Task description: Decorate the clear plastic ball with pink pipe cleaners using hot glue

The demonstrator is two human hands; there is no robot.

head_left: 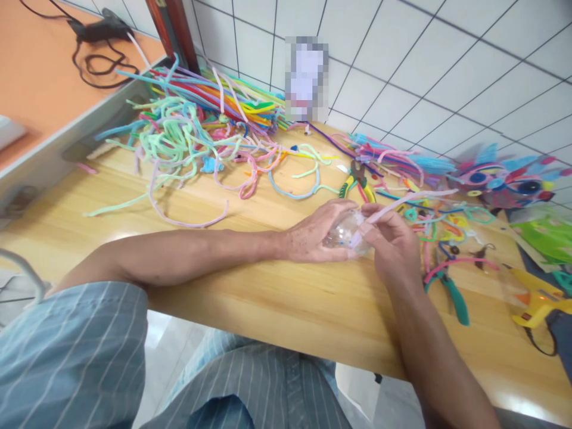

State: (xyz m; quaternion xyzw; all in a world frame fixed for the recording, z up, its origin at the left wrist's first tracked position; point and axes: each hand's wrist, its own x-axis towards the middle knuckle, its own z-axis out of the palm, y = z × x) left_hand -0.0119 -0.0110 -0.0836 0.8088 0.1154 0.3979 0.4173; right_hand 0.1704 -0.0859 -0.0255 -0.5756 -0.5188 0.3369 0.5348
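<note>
My left hand is wrapped round a clear, rounded plastic piece close above the table. From the other side, my right hand pinches a pale pink pipe cleaner. One end of that pipe cleaner lies against the clear piece, and its long free end points up to the right. Whether the two are joined, I cannot tell. Just beyond my hands rest yellow-and-green pliers.
Pipe cleaners in many colours heap at the back left. On the right are green-handled pliers, a yellow glue gun and a decorated pipe-cleaner figure. A phone leans on the tiled wall.
</note>
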